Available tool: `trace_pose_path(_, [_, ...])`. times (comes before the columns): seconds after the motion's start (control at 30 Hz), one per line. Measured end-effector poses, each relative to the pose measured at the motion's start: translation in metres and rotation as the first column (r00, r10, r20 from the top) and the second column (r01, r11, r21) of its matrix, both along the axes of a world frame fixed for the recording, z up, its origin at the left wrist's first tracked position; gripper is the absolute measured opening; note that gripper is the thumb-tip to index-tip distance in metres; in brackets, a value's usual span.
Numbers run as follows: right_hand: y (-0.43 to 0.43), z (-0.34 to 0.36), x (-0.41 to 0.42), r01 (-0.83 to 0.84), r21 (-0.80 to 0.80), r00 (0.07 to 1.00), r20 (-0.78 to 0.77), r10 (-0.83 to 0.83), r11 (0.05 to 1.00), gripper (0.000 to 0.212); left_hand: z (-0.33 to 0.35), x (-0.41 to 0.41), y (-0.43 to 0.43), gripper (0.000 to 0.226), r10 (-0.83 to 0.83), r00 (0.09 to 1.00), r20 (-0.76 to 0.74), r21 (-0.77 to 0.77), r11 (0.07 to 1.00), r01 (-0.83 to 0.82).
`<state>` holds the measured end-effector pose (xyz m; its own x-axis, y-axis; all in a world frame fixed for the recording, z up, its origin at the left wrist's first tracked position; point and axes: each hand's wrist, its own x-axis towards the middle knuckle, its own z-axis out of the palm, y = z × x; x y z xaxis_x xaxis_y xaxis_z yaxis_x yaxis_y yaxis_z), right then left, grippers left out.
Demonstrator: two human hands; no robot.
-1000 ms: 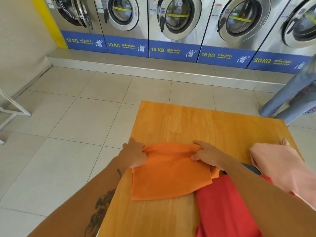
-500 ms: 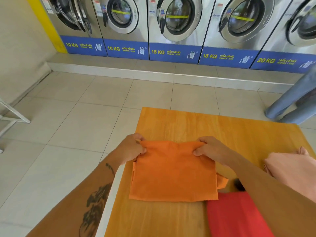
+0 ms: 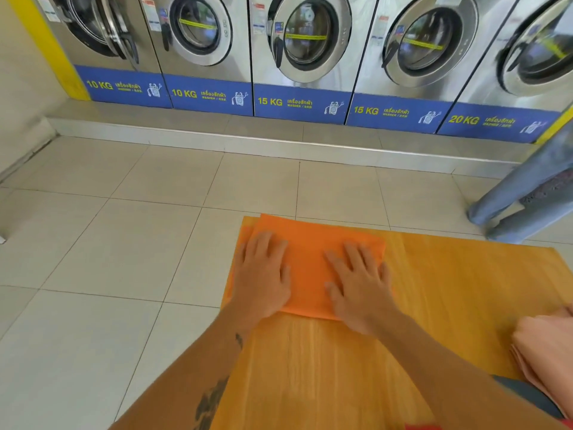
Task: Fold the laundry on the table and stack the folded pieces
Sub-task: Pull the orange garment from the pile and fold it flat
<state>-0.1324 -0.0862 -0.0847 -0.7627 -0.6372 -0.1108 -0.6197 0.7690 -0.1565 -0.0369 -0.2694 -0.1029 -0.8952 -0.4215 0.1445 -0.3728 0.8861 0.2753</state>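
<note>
Fingers spread flat, gripping nothing — left hand (image 3: 263, 274) and right hand (image 3: 359, 283) press palms-down on a folded orange cloth (image 3: 310, 259) at the wooden desk's (image 3: 449, 290) far-left corner. A pink garment (image 3: 545, 346) is cut off at the right edge — a red scrap barely shows below.

Single head-worn view, looking forward and down.

The wide-angle camera sits above the near edge of the worktop (image 3: 449, 305), close over both hands (image 3: 263, 274), with the forearms running in from the bottom of the frame. It faces across the worktop's far edge and the tiled floor (image 3: 124, 243) to a row of washing machines (image 3: 310, 57) along the top, their lines bowed by the lens. There is no second view to share the scene.
</note>
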Motion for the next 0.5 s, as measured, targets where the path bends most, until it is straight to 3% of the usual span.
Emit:
trace_pose_path(0.1, [0.01,-0.023,0.007,0.008,0.032,0.999,0.052,-0.009,0.999,0.068,-0.022,0.013,0.008,0.064,0.052,0.995,0.084,-0.116,0.992,-0.042])
trace_pose_path(0.2, [0.01,-0.018,-0.001,0.0,0.054,0.996,0.091,-0.005,0.999,0.069,-0.023,0.017,0.009,0.068,0.145,0.983,0.116,-0.079,0.987,-0.136])
trace_pose_path(0.4, [0.034,0.026,-0.008,0.019,0.082,0.953,0.3,-0.042,0.996,0.07,0.002,0.017,0.008,0.068,0.12,0.947,0.299,0.047,0.989,-0.14])
trace_pose_path(0.5, [0.088,0.049,0.007,0.042,-0.003,0.933,0.357,-0.039,0.999,0.065,0.031,0.029,0.036,0.056,0.153,0.972,0.177,0.13,0.976,-0.177])
